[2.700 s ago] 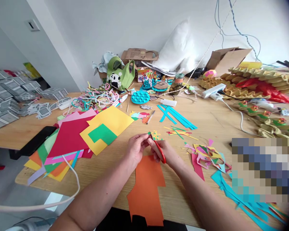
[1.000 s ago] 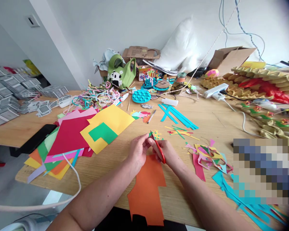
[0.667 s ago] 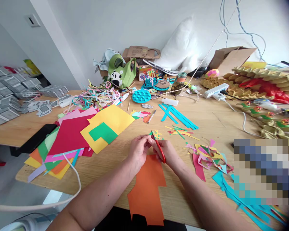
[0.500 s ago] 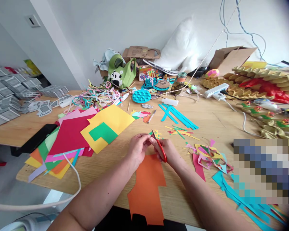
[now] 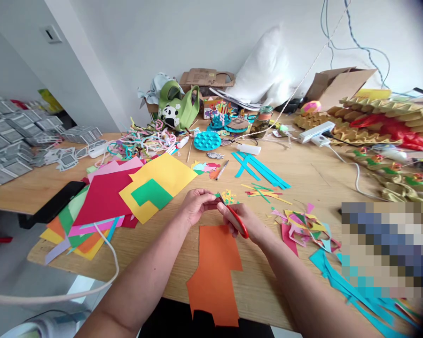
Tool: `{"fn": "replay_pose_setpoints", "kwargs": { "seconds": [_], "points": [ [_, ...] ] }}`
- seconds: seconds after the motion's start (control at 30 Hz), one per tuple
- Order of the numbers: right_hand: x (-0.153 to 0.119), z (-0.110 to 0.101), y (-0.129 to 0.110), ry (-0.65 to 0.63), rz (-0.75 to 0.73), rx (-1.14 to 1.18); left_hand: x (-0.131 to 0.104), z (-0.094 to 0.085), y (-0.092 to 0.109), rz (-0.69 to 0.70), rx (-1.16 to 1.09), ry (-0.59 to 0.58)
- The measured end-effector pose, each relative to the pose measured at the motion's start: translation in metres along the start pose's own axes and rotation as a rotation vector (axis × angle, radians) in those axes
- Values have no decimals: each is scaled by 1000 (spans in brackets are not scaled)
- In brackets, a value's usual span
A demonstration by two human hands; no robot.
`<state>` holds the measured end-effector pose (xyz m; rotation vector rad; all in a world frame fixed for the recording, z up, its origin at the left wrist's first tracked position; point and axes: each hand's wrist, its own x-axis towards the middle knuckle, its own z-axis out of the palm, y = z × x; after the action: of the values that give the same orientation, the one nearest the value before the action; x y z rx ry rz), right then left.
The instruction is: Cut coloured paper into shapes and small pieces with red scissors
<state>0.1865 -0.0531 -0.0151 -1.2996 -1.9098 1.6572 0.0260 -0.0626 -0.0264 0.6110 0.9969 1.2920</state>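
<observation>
My right hand (image 5: 249,219) is closed on a pair of red-handled scissors (image 5: 240,224), whose blades point up and left. My left hand (image 5: 196,205) pinches a small green paper piece (image 5: 216,195) close to the blade tips; most of that piece is hidden by fingers. Tiny yellow and green paper bits (image 5: 228,195) lie just beyond both hands. Below them, a cut-out orange paper sheet (image 5: 216,272) rests on the table and hangs past its front edge.
Coloured paper sheets (image 5: 104,199) are piled at left, a yellow sheet (image 5: 174,171) on top. Blue strips (image 5: 262,171), thin strips (image 5: 268,193) and paper scraps (image 5: 305,227) lie at right. A pen (image 5: 222,170), blue bumpy piece (image 5: 207,141) and green panda bag (image 5: 178,105) sit farther back.
My left hand has shifted slightly left and away from me. My right hand and the scissors have moved a little to the right, widening the gap between the hands.
</observation>
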Motion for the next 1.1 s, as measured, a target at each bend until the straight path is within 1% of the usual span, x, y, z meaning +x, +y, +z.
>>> {"fn": "replay_pose_setpoints", "kwargs": {
  "seconds": [0.43, 1.1],
  "points": [
    [0, -2, 1, 2, 28, -64, -2, -2, 5, -15, 44, -4],
    [-1, -3, 0, -19, -8, -75, 0, -6, 4, -42, 59, -37]
  ]
}}
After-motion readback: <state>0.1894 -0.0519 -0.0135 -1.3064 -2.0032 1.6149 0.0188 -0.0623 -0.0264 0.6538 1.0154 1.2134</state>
